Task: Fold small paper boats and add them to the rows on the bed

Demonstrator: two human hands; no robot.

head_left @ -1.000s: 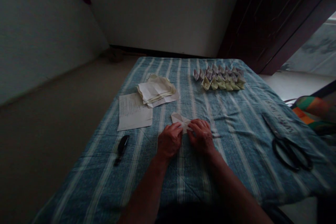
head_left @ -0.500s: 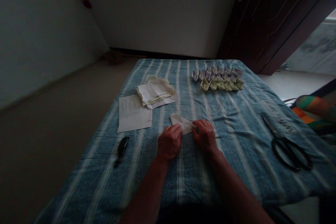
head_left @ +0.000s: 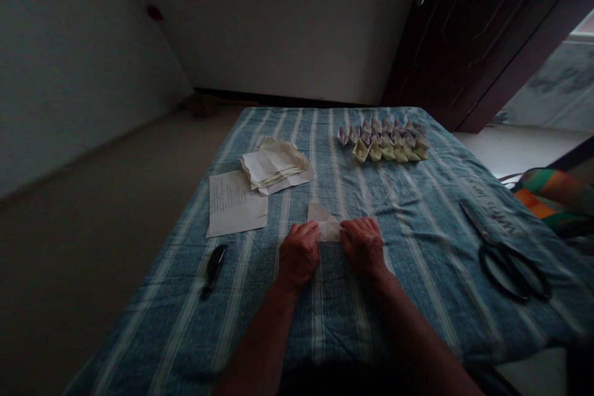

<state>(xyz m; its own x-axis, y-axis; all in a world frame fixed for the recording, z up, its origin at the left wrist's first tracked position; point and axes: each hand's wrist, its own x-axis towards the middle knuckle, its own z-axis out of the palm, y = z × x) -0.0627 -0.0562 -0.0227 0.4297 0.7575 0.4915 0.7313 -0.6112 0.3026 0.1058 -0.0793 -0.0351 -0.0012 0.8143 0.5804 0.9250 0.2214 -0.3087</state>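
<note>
Gripping hands: the left hand (head_left: 299,252) and right hand (head_left: 363,244) are closed narrow, fingers curled on opposite ends of one folded paper (head_left: 329,232).
Folded paper: between the hands — its lower edge runs nearly straight from one to the other, its peak rising beyond the left fingertips.
Hidden ends: the fingers cover both sides of the paper.
Left of the hands: a small black object (head_left: 215,267) near the left hand; farther off, a printed sheet (head_left: 234,205) partly under a pile of creased papers (head_left: 277,164).
Right of the hands: scissors (head_left: 494,244) on the striped surface (head_left: 417,229), well apart; beyond the right hand, rows of pointed paper pieces (head_left: 387,151).
Since a second ago: the right hand sits farther from the left — and the paper's peak, then slanting left, stands more upright.
</note>
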